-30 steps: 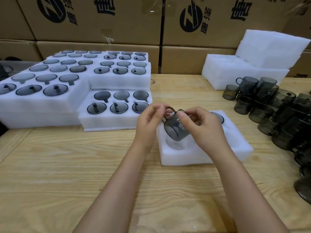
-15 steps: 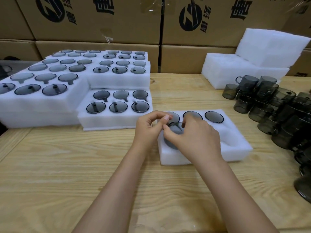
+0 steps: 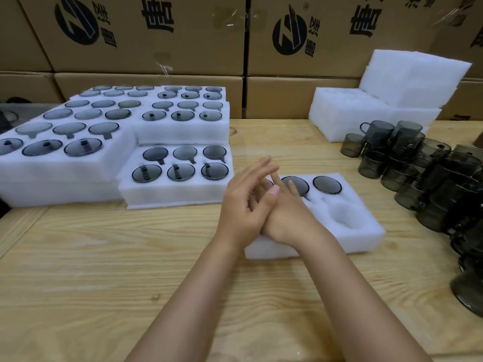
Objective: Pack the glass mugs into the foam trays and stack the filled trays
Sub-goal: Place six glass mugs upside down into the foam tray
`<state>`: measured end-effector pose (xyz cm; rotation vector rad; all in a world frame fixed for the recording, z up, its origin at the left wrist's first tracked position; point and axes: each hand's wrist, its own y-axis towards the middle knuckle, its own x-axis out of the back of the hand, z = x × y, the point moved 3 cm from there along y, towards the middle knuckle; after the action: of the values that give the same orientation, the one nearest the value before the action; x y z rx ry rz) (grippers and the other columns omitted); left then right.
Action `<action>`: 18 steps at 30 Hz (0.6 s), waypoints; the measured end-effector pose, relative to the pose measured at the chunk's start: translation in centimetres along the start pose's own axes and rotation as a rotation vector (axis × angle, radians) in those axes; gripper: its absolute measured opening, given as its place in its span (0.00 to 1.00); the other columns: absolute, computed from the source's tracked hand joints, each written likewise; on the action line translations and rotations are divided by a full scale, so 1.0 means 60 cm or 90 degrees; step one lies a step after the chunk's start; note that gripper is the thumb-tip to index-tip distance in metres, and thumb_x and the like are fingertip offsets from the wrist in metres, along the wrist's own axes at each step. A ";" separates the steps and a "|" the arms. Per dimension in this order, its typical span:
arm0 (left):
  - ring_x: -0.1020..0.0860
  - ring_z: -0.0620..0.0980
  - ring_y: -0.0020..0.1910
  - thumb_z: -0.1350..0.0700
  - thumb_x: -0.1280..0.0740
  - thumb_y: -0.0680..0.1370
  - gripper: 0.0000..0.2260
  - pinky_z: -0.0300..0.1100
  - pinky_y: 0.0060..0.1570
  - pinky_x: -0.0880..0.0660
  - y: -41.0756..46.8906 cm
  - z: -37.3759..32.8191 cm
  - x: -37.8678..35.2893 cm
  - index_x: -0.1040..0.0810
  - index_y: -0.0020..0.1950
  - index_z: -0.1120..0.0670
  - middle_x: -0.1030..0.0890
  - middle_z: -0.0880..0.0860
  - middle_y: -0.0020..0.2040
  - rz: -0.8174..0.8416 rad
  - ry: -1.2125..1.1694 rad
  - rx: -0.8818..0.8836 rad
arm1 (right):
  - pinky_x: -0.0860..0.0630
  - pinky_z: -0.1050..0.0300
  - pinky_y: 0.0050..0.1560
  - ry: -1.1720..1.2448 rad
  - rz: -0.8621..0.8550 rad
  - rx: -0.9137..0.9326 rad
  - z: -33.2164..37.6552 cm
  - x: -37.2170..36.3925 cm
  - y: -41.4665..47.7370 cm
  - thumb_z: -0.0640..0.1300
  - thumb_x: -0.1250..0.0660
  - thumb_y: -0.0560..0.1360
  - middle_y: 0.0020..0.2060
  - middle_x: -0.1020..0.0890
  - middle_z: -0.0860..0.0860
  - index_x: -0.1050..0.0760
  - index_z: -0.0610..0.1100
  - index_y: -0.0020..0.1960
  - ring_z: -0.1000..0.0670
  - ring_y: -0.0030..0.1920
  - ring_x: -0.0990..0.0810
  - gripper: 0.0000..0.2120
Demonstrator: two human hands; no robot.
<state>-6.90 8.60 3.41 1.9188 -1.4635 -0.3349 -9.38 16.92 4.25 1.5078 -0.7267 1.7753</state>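
A white foam tray lies on the wooden table in front of me. Its back row holds dark glass mugs, bottoms up. An unfilled pocket shows at the front right. My right hand lies flat over the tray's front left part, fingers straight, hiding the pocket under it. My left hand overlaps it from the left, fingers also straight and lifted a little. Neither hand holds a mug.
Loose smoky mugs crowd the table's right side. Filled trays and a taller stack sit at the left. Unfilled foam trays are piled at the back right. Cardboard boxes wall off the far edge.
A second ago both hands held a mug above the front left pocket. They lowered it into the tray, then let go and straightened their fingers over it.
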 end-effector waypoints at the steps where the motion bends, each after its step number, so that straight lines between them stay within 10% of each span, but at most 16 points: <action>1: 0.27 0.48 0.66 0.48 0.40 0.75 0.19 0.51 0.67 0.33 0.000 0.002 -0.005 0.21 0.59 0.56 0.22 0.54 0.63 0.049 0.025 0.018 | 0.64 0.39 0.73 -0.042 0.025 -0.010 -0.003 -0.009 0.002 0.53 0.51 0.80 0.76 0.57 0.56 0.57 0.55 0.76 0.47 0.76 0.63 0.27; 10: 0.38 0.45 0.73 0.44 0.44 0.74 0.16 0.55 0.72 0.47 -0.001 0.018 -0.010 0.23 0.57 0.45 0.28 0.43 0.65 0.161 0.059 0.122 | 0.72 0.31 0.66 -0.131 0.023 -0.058 -0.006 -0.031 0.012 0.54 0.51 0.79 0.77 0.56 0.51 0.64 0.53 0.76 0.44 0.76 0.62 0.31; 18: 0.36 0.46 0.72 0.55 0.39 0.74 0.16 0.51 0.72 0.42 -0.002 0.032 -0.010 0.21 0.59 0.56 0.27 0.50 0.68 0.088 -0.043 0.152 | 0.68 0.35 0.69 -0.046 -0.046 -0.022 -0.011 -0.029 0.002 0.50 0.54 0.81 0.76 0.50 0.55 0.54 0.56 0.76 0.46 0.76 0.59 0.25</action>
<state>-8.13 8.48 1.84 1.9922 -1.7366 -0.1680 -9.71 17.09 2.43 1.5615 -0.7258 1.6543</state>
